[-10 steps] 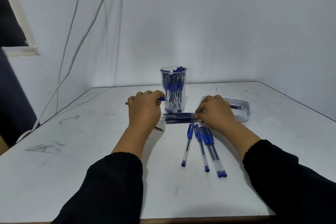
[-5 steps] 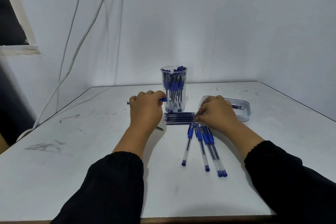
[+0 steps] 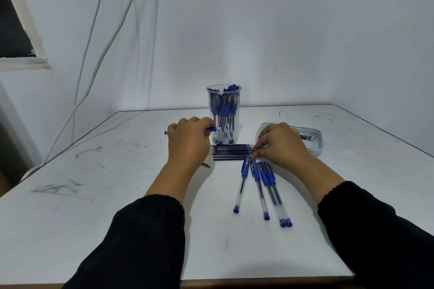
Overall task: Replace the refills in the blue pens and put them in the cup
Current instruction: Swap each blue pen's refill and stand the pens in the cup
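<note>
Cables (image 3: pixel 94 61): two white leads hang down the wall at the far left and pass behind the table's left edge.
Table (image 3: pixel 94 230): white, scuffed with dark marks.
Left hand (image 3: pixel 187 145): knuckles up, fingers curled round a pen.
Pen (image 3: pixel 211 128): lies level in the left hand; its blue grip juts right toward the cup, its blue end cap shows left of the knuckles.
Cup (image 3: pixel 223 115): clear, upright, just behind the hands, packed with blue pens standing on end.
Refills (image 3: pixel 231 152): a row of dark thin rods flat on the table, lengthwise left to right, in front of the cup and between the two hands.
Loose pens (image 3: pixel 263 185): four with clear barrels lie near the refills, grips toward them, end caps toward the person; the two rightmost touch.
Right hand (image 3: pixel 281 145): fingertips pinch the right end of the refill row.
Tray (image 3: pixel 315 141): pale, shallow, behind the right hand, with thin dark rods inside.
Sleeves (image 3: pixel 145 241): black, on both forearms.
</note>
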`<state>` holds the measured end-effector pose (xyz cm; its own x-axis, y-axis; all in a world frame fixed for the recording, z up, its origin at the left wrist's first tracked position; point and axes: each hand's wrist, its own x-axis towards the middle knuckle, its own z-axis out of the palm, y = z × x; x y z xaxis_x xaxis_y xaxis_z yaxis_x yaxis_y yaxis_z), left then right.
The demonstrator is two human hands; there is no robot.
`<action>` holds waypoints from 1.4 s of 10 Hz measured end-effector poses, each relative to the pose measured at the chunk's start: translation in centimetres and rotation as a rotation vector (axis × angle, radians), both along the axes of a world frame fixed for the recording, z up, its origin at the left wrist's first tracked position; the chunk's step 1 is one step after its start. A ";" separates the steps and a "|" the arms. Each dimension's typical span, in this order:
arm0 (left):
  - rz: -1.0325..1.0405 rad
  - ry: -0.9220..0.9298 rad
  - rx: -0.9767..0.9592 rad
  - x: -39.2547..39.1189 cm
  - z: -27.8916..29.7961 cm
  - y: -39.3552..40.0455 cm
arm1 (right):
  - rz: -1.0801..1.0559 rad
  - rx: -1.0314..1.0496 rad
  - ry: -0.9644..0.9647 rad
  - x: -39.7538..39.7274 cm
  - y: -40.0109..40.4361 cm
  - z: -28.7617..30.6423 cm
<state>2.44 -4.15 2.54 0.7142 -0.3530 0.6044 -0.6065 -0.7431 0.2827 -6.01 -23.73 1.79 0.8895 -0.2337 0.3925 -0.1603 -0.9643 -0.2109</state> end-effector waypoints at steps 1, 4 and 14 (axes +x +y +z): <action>-0.003 0.005 0.000 0.0 0.0 0.0 | -0.004 -0.029 0.023 0.0 0.1 -0.1; -0.014 0.000 -0.002 0.0 -0.1 0.1 | 0.008 -0.066 0.046 0.0 0.0 -0.1; -0.317 0.675 -0.108 -1.0 -0.1 -0.8 | -0.013 0.034 -0.073 -0.2 -1.1 -0.6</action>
